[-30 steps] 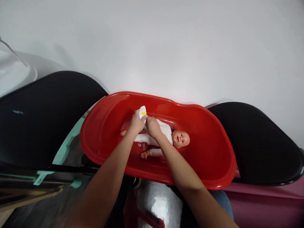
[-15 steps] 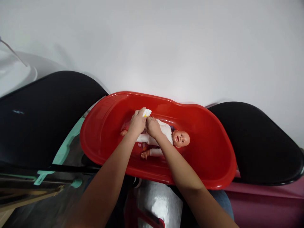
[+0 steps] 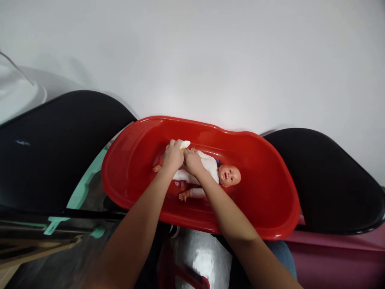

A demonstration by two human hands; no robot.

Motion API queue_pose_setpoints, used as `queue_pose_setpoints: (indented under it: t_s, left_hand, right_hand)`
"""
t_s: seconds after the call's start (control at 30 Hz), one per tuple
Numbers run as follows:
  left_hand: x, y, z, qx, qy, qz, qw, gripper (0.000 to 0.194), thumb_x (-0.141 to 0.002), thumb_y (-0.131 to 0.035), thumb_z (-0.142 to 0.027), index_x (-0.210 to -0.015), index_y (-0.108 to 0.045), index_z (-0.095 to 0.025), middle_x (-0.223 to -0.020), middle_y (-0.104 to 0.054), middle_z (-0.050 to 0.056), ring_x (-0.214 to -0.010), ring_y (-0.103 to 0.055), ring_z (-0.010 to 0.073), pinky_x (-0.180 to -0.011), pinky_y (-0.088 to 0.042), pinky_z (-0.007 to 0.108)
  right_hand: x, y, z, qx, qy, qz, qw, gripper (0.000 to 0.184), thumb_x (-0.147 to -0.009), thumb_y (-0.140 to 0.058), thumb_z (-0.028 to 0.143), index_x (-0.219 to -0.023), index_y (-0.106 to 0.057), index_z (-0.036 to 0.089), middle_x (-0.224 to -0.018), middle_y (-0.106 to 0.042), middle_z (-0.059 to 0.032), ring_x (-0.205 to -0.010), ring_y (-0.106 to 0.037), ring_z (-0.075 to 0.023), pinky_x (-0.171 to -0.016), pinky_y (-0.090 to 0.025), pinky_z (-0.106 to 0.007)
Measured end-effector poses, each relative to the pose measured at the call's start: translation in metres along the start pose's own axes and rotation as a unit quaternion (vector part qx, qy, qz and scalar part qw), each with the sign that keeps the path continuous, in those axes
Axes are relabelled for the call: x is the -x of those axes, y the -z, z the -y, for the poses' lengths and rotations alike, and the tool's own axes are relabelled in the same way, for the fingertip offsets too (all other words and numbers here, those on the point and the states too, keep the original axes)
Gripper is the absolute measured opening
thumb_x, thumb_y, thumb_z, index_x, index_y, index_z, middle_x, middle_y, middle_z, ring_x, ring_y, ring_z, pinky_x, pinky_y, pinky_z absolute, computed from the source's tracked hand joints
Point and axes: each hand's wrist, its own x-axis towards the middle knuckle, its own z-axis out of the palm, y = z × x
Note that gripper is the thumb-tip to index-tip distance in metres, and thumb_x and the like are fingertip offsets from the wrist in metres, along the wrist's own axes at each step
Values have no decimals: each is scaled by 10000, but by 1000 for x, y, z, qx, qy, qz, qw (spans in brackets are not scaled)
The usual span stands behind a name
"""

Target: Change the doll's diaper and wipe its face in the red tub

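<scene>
A baby doll [image 3: 229, 176] lies on its back in a red baby bathtub [image 3: 264, 172], its head to the right. White clothing [image 3: 209, 163] covers its body and arms. Above the doll's lower body, my left hand [image 3: 174, 154] is closed around a small white thing with a yellow mark [image 3: 185, 144], whose kind I cannot make out. Close beside it, my right hand [image 3: 192, 161] has its fingers curled in a pinch near the same white thing. What those fingertips hold is hidden. One doll hand [image 3: 184, 195] and one foot [image 3: 157, 168] show.
A black chair seat [image 3: 60, 148] stands left of the tub, another black seat [image 3: 331, 180] right of it. Behind is a white wall [image 3: 192, 60]. Below the tub are a silvery rounded surface [image 3: 204, 249] and, at lower left, a wooden frame [image 3: 39, 251].
The white thing in my left hand has dipped a little and shows less of its face. My hands have shifted only slightly; the doll and tub stay put.
</scene>
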Motion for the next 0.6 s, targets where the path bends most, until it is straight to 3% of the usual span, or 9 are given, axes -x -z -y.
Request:
queue_pose_setpoints:
  t_s: [0.13, 0.23, 0.3, 0.43, 0.53, 0.6]
  left_hand:
    - [-5, -1, 0, 42, 19, -24, 999, 251, -1031, -538, -264, -1232, -683, -219, -1269, -665, 163, -1183, -673, 325, -1031, -519, 422]
    - [-11, 0, 2, 124, 73, -46, 988, 280, -1056, -523, -375, -1147, -711, -187, -1205, -716, 175, -1168, -697, 326, -1028, -525, 413]
    - [-16, 1, 4, 244, 120, -46, 961, 422, -1089, -440, -492, -1141, -713, -174, -1153, -754, 166, -1141, -722, 304, -996, -551, 388]
    - [-19, -2, 4, 466, 186, 6, 865, 712, -1096, -192, -680, -1201, -687, -180, -1134, -783, 142, -1018, -771, 239, -889, -608, 338]
    - [-17, -10, 2, 493, 212, 36, 843, 591, -1120, -264, -607, -1387, -601, -201, -1213, -777, 143, -998, -785, 226, -854, -626, 342]
    - [-14, -14, 2, 457, 201, 45, 865, 479, -1127, -390, -459, -1544, -470, -239, -1307, -758, 138, -1044, -785, 221, -848, -629, 346]
  right_hand:
    - [-1, -2, -2, -7, 4, -4, 1000, 303, -1009, -620, 261, -1280, -640, 126, -1216, -726, -157, -1122, -634, -285, -1046, -441, -411]
    - [-1, 0, -1, -11, -3, -12, 1000, 337, -1025, -640, 301, -1328, -636, 154, -1222, -738, -144, -1144, -649, -279, -1086, -421, -420]
    - [0, 3, -1, -23, -10, -21, 999, 374, -1026, -658, 335, -1356, -633, 161, -1237, -744, -140, -1148, -662, -276, -1094, -418, -420]
    - [0, 8, -1, -63, -39, -43, 996, 355, -1015, -670, 359, -1314, -664, 169, -1231, -762, -122, -1106, -687, -266, -1019, -460, -382]
    - [-1, 9, -4, -68, -57, -42, 995, 273, -995, -663, 303, -1229, -696, 167, -1185, -776, -114, -1060, -699, -260, -999, -467, -369]
    - [-2, 7, -6, -69, -57, -37, 995, 261, -991, -655, 286, -1217, -698, 162, -1192, -775, -123, -1057, -700, -258, -994, -470, -362]
